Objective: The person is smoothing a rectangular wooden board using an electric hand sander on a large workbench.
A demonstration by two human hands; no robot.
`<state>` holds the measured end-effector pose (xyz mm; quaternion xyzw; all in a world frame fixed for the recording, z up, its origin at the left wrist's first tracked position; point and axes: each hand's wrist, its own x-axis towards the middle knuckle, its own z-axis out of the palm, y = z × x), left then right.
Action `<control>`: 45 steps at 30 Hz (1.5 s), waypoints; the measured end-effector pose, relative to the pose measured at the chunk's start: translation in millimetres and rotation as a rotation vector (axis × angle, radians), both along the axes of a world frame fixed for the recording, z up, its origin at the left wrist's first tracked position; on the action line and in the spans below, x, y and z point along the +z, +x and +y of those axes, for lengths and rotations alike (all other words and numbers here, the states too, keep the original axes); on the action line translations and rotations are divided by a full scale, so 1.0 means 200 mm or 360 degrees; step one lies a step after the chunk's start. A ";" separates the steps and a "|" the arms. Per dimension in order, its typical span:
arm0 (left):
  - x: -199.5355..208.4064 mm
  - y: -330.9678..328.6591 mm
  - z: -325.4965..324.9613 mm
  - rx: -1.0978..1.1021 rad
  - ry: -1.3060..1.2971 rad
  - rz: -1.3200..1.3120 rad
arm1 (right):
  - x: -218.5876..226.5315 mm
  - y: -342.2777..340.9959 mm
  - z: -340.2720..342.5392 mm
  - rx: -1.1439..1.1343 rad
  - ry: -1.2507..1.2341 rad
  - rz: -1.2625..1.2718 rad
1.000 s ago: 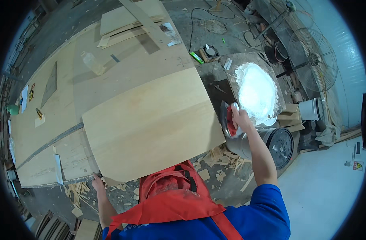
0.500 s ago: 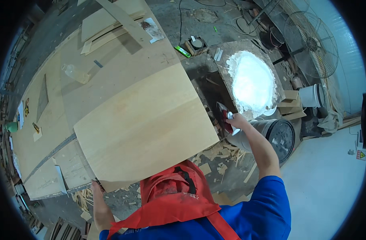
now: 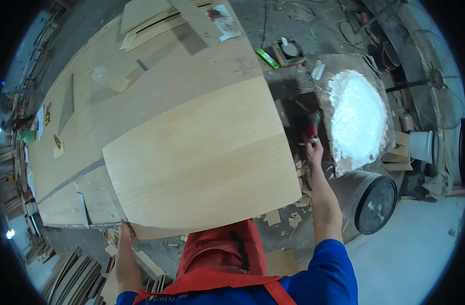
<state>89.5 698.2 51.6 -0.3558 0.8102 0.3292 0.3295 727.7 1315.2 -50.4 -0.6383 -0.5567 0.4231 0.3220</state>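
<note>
A large pale wood veneer sheet point(image 3: 202, 162) lies over the near right part of the worktable. My left hand point(image 3: 124, 231) is closed at the sheet's near left corner, by the table edge. A small dark brownish patch shows beside its fingers; I cannot make out what they grip. Out past the sheet's right edge, my right hand point(image 3: 314, 150) is closed round the handle of a red clothes iron point(image 3: 311, 133), smeared by motion. The iron hangs between the sheet and a board point(image 3: 339, 163) bearing a bright white mound point(image 3: 358, 119).
Beyond the veneer, the worktable point(image 3: 192, 81) carries stacked boards point(image 3: 156, 23), a clear bottle point(image 3: 109, 79) and a metal strip point(image 3: 82, 209). A lidded bucket point(image 3: 370, 198) stands at right, near a floor fan point(image 3: 438, 79). Wood scraps point(image 3: 273, 217) litter the floor.
My right hand has swung the iron forward, away from the bucket. The view has shifted, so the table and white mound sit further right. My left hand stays at the sheet's corner.
</note>
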 end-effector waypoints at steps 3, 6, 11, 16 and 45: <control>-0.02 -0.05 -0.08 -0.0089 0.0163 -0.0142 | -0.05 0.02 -0.12 -0.0119 -0.0109 0.0202; -0.05 0.01 0.01 -0.0100 0.0189 -0.0166 | -0.13 0.20 -0.22 -0.0185 -0.0207 0.0142; 0.04 0.03 0.01 -0.0117 0.0085 -0.0109 | -0.04 0.05 -0.24 -0.0204 -0.0274 0.0123; 0.09 0.02 0.06 -0.0546 -0.0214 0.0046 | 0.00 0.23 -0.34 -0.0034 -0.0209 -0.0225; -0.01 -0.05 0.24 -0.1279 -0.0821 0.1442 | 0.63 -3.30 0.40 0.1546 0.0644 -0.0676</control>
